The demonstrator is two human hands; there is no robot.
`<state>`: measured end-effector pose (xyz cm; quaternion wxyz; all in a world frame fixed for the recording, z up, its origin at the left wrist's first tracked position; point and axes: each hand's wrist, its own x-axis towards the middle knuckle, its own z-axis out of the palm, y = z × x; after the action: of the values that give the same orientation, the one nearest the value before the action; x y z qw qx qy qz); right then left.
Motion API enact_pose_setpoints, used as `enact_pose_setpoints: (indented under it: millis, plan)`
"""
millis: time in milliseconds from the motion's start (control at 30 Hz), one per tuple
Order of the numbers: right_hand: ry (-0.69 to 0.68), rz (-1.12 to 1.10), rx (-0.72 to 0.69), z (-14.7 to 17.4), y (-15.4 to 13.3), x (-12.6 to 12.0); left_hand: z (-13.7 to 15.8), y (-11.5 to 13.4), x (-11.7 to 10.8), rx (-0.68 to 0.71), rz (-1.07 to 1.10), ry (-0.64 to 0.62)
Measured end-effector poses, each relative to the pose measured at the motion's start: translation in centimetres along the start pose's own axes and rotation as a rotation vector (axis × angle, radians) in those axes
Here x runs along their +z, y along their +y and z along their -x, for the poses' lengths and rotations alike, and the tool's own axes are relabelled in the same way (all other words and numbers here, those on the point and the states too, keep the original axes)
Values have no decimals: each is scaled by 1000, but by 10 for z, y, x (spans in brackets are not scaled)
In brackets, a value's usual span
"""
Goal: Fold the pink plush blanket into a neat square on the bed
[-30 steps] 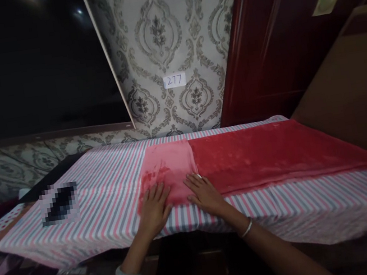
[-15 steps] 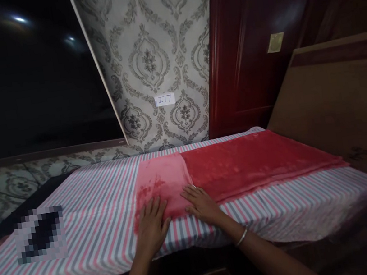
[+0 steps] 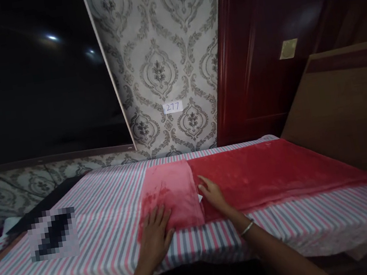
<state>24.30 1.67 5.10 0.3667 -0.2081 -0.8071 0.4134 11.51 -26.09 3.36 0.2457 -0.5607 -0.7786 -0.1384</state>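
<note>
A plush red blanket lies spread over a striped cloth, its left end folded over to show a lighter pink side. My left hand rests flat on the near left part of this pink fold, fingers spread. Just right of the fold's edge, my right hand is over the red part with its fingers loosely bent and apart, holding nothing that I can see. A small white tag pokes out at the fold's edge beside the right fingers.
A large dark television screen stands at the back left. A cardboard panel leans at the right, by a dark red door. A blurred dark item lies on the striped cloth at the left.
My right hand has lifted from the pink fold and moved right, past its edge, where the white tag now shows. My left hand stays flat on the fold. The view has shifted slightly.
</note>
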Motion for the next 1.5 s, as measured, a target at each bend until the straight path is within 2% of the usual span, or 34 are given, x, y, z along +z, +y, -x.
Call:
enact_pose_setpoints:
  millis: [100, 267, 367, 467, 567, 633, 700, 800, 933, 1067, 1200, 1267, 1367, 1500]
  plan:
    - [17, -35, 106, -40, 4, 2, 2, 0, 0, 12, 3, 11]
    - [-6, -75, 196, -92, 8, 23, 2, -4, -6, -13, 83, -18]
    - [-12, -51, 205, -119, 12, 35, -11, -27, -13, -160, 169, 88]
    - [-30, 9, 229, -144, 18, 45, -28, -60, -16, -401, 203, 146]
    - [-53, 81, 250, -161, 24, 57, -40, -81, -14, -619, 279, -15]
    - [-72, 138, 255, -165, 28, 64, -43, -82, -10, -710, 303, -144]
    - [-89, 213, 252, -163, 29, 69, -43, -78, -8, -751, 259, -218]
    - [-109, 353, 219, -156, 25, 71, -42, -72, -5, -760, 203, -243]
    - [-165, 529, 87, -155, 7, 70, -41, -69, -10, -803, 262, -252]
    - [-372, 651, -17, -169, -9, 76, -38, -65, -17, -864, 426, -239]
    - [-553, 749, 11, -184, -14, 82, -32, -62, -18, -925, 628, -174]
    - [-595, 781, 34, -191, -14, 82, -30, -61, -17, -890, 702, -134]
    - [-628, 792, 50, -198, -12, 82, -28, -57, -17, -742, 772, -71]
    - [-583, 755, 16, -193, -10, 80, -31, -45, -23, -633, 679, -78]
